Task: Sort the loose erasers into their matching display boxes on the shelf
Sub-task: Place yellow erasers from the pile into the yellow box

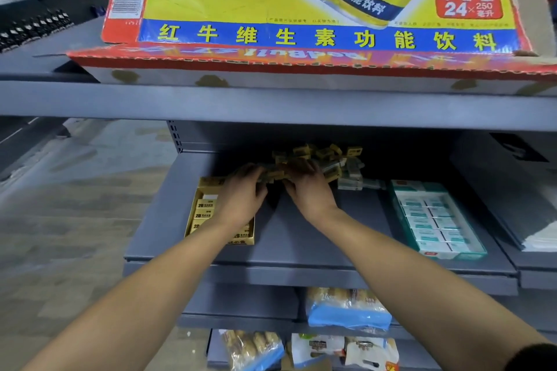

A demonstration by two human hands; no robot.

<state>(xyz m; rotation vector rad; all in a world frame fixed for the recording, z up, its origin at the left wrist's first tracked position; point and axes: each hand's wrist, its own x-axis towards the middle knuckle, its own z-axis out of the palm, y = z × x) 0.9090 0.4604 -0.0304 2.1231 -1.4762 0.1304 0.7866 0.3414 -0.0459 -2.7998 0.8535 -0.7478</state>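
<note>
On the grey shelf (pixel 301 238), below the Red Bull carton (pixel 301 0), a teal display box (pixel 470 247) sits to the right, well apart from the yellow 2B display box (pixel 199 214) under my left wrist. Both my left hand (pixel 241 199) and right hand (pixel 310 190) reach into the heap of loose erasers (pixel 325 159) at the back, fingers curled among yellow ones, though I cannot tell whether either grip has closed on any. I judge this the gathering step; next I should lift yellow pieces into the yellow box.
</note>
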